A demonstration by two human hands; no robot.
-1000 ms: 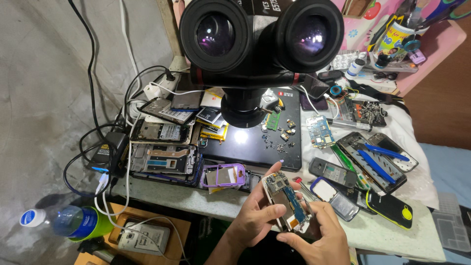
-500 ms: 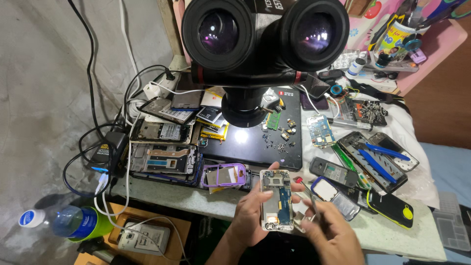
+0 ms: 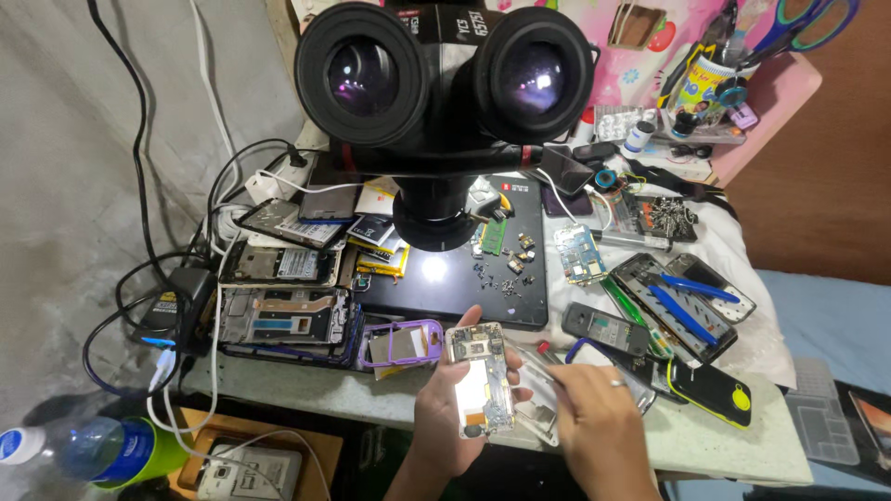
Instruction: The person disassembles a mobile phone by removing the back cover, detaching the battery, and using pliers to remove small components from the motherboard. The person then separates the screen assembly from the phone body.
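My left hand (image 3: 445,417) holds an opened phone (image 3: 480,378) upright by its sides, its circuit board and metal shield facing me. My right hand (image 3: 594,422) is just to the right of it, fingers pinched on thin metal tweezers (image 3: 532,366) whose tips point toward the phone's right edge. Both hands hover over the near edge of the white workbench (image 3: 724,445). A large black stereo microscope (image 3: 445,93) looms above a black work mat (image 3: 445,278) lit by a bright spot.
Several stripped phone frames (image 3: 283,315) lie at the left, a purple frame (image 3: 401,343) beside the phone. Blue pry tools (image 3: 682,301) rest on phones at the right, next to a black-and-yellow case (image 3: 713,390). Cables (image 3: 186,278), a charger and a blue-labelled bottle (image 3: 102,450) sit lower left.
The phone has turned upright in my left hand and moved slightly left. My right hand has come off the phone and now holds tweezers beside it.
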